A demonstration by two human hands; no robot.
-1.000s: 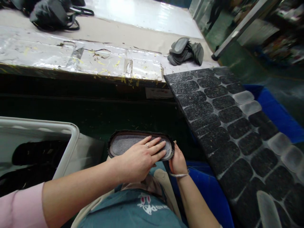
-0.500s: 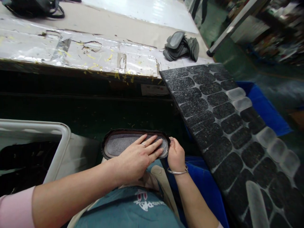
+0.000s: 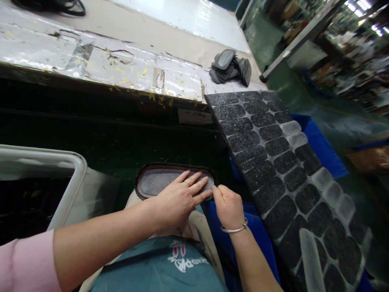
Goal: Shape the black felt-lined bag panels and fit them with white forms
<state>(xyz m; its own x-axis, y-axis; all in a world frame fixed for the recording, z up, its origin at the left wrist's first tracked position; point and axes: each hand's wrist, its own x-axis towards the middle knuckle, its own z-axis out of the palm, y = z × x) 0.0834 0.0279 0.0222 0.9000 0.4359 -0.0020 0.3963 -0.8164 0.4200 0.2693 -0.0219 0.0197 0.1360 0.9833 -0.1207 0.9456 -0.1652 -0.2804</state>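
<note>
An oval piece with a dark raised rim and a grey felt-like inside (image 3: 156, 181) rests on the lap. My left hand (image 3: 179, 196) lies across its right part, fingers spread and pressing on the grey surface, a ring on one finger. At the right end of the oval piece, my right hand (image 3: 228, 206) is closed, with thumb and finger pinched at the rim. A bracelet is on that wrist.
A dark board (image 3: 285, 166) with pale oval pieces slants at the right, above blue bins (image 3: 319, 142). Grey oval pads (image 3: 225, 61) are piled on the worktable (image 3: 179, 77). On the left stands a pale bin (image 3: 80, 166) with dark items inside.
My right hand has shifted slightly right and down, its fingers now more curled at the rim. My left hand stays spread on the oval piece. The camera view has shifted a little.
</note>
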